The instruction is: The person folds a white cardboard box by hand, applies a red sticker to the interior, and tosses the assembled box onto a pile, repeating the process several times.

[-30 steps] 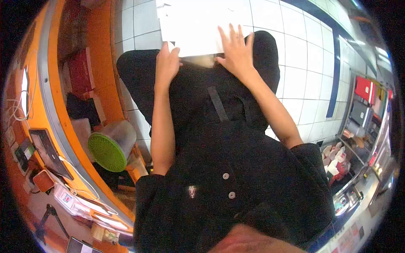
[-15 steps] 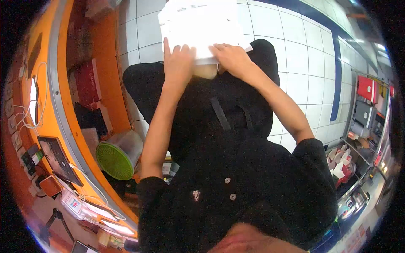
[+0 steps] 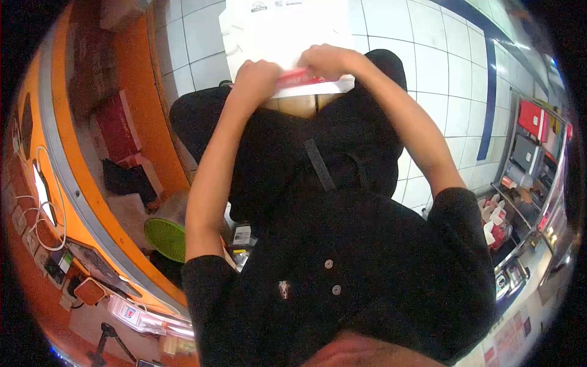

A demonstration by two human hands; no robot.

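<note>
The white cardboard (image 3: 287, 38) lies just ahead of the seated person's lap, its near edge over a tan block (image 3: 298, 106) between the knees. Left hand (image 3: 259, 79) and right hand (image 3: 328, 61) are curled nearly closed on that edge, a red strip (image 3: 295, 78) showing between; their fingertips are hidden from me. Uneven pressure from the two could, I'd judge, crease it crookedly, or a knee might nudge it. Tiled floor (image 3: 437, 70) leaves room rightward; leftward, the orange surface (image 3: 98, 202) stands closer.
</note>
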